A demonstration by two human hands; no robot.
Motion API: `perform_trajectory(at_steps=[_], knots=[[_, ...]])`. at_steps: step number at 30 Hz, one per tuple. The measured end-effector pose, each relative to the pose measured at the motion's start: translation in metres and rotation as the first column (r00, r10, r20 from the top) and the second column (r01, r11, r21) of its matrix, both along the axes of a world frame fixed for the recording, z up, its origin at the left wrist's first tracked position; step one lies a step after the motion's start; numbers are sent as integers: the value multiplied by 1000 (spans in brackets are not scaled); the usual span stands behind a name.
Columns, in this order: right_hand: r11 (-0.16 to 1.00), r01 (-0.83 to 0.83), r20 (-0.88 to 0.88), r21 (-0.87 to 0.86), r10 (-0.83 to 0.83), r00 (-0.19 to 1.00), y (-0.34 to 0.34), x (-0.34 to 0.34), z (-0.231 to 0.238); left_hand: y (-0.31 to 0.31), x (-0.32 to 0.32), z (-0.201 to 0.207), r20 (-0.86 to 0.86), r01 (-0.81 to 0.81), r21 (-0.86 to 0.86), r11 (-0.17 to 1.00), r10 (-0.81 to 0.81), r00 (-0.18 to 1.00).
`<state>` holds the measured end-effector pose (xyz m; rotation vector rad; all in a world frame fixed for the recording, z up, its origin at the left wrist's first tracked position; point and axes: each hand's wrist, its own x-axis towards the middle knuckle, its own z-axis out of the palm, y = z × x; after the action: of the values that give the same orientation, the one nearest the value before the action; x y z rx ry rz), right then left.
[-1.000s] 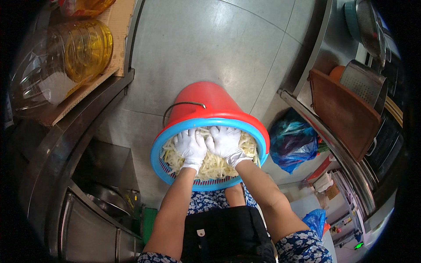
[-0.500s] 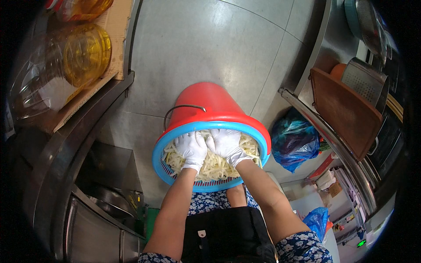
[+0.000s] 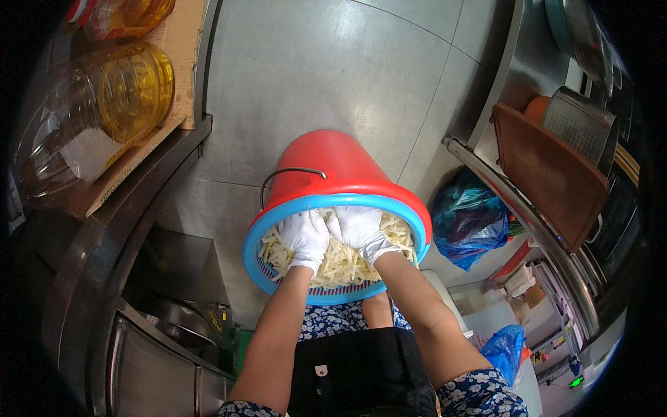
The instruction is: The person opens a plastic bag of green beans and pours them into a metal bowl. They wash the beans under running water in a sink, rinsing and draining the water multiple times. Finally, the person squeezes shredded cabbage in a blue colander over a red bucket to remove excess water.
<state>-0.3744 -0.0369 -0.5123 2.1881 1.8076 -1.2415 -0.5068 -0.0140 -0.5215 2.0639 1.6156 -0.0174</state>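
A red bucket [image 3: 333, 158] is tipped toward me on the floor, its dark wire handle [image 3: 290, 169] lying over the side. Inside its mouth sits a blue slotted basket [image 3: 258, 272] holding a heap of pale vegetable strips [image 3: 338, 266]. Both my hands wear thin white gloves. My left hand [image 3: 307, 238] is sunk in the heap on the left, its fingers bent into the strips. Close beside it, my right hand [image 3: 361, 231] presses into the strips, fingers curled round some of them. The fingertips of both are buried, and the basket's rim hides some of the far side.
At left, a large bottle of yellow oil [image 3: 135, 83] lies on cardboard on a metal shelf [image 3: 149, 170]. At right are a blue plastic bag [image 3: 470, 226], a metal rail [image 3: 517, 201] and a brown board [image 3: 549, 177]. Grey tiled floor [image 3: 326, 69] stretches beyond the bucket.
My fingers have curled deeper into the strips, and both hands look slightly more closed. The bucket and basket stay nearly in place.
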Motion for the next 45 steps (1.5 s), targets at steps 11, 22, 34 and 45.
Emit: perform_trajectory(at_steps=[11, 22, 34, 45], knots=[[994, 33, 8, 106, -34, 999, 1, -1, -1, 1, 0, 2, -33, -16, -94, 995, 13, 999], [971, 123, -31, 203, -120, 992, 3, -2, -1, 6, 2, 1, 8, -16, -102, 995, 17, 1000], [985, 160, -56, 70, -156, 986, 10, -3, 0, 3, -5, -9, 33, 1, -165, 986, 4, 999], [970, 241, -111, 31, -236, 965, 17, -4, 1, 0, -12, -18, -64, 69, -238, 969, -87, 994]])
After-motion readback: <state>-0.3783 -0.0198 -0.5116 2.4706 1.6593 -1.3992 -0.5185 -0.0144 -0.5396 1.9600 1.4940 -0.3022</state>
